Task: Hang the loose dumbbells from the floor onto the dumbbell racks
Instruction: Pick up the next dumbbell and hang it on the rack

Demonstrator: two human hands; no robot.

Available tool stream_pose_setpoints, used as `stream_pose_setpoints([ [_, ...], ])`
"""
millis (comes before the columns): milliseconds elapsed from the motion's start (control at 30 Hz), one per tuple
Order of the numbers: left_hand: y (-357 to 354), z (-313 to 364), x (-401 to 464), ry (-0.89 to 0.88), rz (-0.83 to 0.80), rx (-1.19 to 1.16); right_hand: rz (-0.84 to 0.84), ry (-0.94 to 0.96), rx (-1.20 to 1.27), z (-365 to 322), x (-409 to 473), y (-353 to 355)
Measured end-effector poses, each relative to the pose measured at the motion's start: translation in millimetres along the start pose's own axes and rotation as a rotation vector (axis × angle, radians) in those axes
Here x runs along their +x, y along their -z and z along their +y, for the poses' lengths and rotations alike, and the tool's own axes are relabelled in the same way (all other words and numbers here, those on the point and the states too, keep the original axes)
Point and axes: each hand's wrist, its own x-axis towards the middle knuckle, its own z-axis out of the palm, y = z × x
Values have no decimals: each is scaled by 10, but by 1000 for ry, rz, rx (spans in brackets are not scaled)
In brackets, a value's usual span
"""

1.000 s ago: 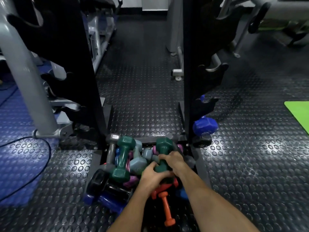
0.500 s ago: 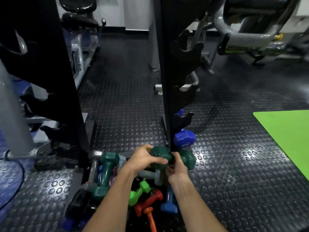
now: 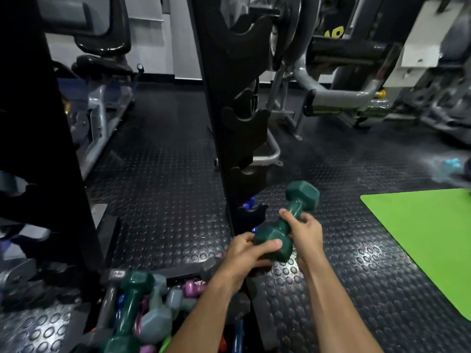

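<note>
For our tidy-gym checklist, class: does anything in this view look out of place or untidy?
Yes. A heap of loose dumbbells lies jumbled on the floor at the rack's foot while its visible cradles sit mostly empty. Both hands hold one green dumbbell beside the rack.

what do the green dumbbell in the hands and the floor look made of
Green dumbbell: likely metal under a glossy vinyl or neoprene coat, going by its smooth dark-green sheen and soft hex edges. Floor: probably black rubber matting, with raised round studs and dull highlights.
</note>
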Motion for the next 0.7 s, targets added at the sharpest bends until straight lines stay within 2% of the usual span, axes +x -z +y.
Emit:
stream_pose_setpoints([
  [233,-411,260,165,-62,136,-268,-222,57,41,-593,383,-159],
  [433,-571,257,165,-7,185,-668,-401,-43,-82,-730,543,-329],
  [533,-621,324,175,-1,195,-844,-434,-55,-145,-790,600,-434],
  [700,-663,359,190,-29,160,-1006,-456,-61,-223,-944,599,-525],
])
